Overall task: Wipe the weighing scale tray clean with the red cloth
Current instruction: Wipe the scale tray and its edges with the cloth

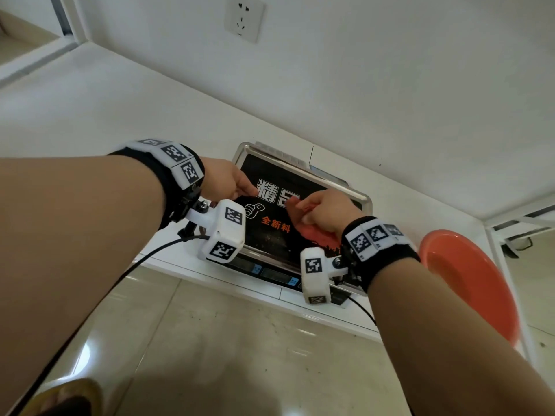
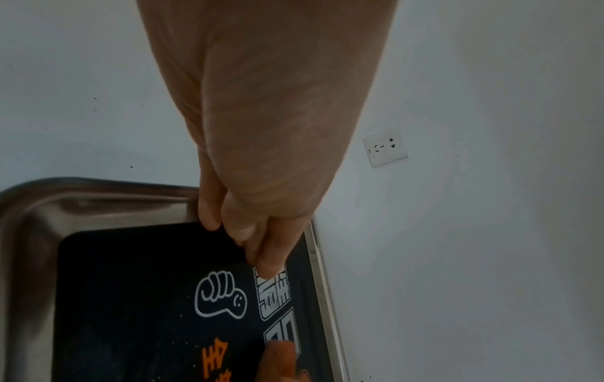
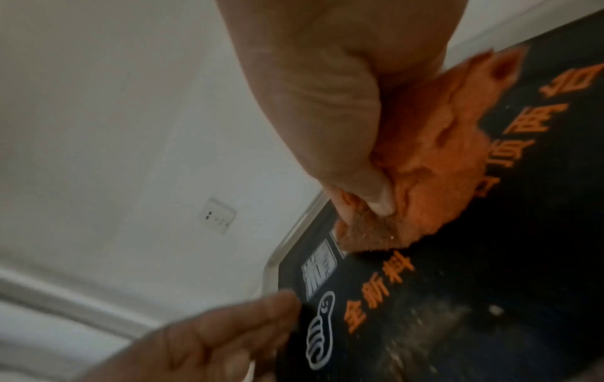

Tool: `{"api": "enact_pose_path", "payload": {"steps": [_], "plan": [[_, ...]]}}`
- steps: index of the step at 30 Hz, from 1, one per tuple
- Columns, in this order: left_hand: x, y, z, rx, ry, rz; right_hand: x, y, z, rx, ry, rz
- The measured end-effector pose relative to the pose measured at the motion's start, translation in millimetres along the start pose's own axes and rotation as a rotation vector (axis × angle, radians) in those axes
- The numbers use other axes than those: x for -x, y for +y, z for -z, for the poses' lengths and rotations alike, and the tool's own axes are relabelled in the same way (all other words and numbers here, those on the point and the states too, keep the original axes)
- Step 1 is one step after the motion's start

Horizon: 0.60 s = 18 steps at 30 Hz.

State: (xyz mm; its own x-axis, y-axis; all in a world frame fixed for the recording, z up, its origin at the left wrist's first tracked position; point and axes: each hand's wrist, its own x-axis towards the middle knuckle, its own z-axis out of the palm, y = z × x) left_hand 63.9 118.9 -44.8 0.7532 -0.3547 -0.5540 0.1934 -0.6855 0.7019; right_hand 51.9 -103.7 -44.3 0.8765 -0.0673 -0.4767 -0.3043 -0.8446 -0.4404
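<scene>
Right hand [image 1: 326,210] pinches red cloth [image 1: 315,232] against black-lined scale tray [image 1: 365,196] at worktop [image 1: 120,109] front edge; left hand [image 1: 223,180], fingers straight, presses tray's left side.

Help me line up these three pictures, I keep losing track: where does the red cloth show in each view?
Head: red cloth right of centre, under the right hand, on the tray.
Left wrist: only a red-lit bit by a fingertip at the bottom edge; unsure it is the cloth.
Right wrist: cloth upper right, pinched.
Shared landmark: the wall socket.
</scene>
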Motion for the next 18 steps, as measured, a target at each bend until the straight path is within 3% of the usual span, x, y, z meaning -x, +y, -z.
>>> {"api": "enact_pose_path", "payload": {"steps": [5, 8, 12, 16, 18], "plan": [[-2.1, 2.5, -1.1, -0.045, 0.008, -0.001, 6.7, -8.4, -9.3, -0.022, -0.234, 0.034], [-1.6, 1.6, -2.1, -0.055, 0.004, 0.004, 2.8, 0.7, 5.9, -0.197, -0.073, -0.021], [-1.6, 0.4, -2.6, -0.072, -0.008, 0.006, -2.5, 24.9, 18.1, -0.130, 0.129, -0.141], [-0.6, 2.2, -2.2, -0.088, -0.011, -0.002, -4.3, 20.0, 4.5, -0.252, 0.141, -0.245], [-0.8, 2.2, -2.2, -0.098, -0.012, -0.001, -6.0, 9.6, -5.6, -0.266, 0.118, -0.208]]}}
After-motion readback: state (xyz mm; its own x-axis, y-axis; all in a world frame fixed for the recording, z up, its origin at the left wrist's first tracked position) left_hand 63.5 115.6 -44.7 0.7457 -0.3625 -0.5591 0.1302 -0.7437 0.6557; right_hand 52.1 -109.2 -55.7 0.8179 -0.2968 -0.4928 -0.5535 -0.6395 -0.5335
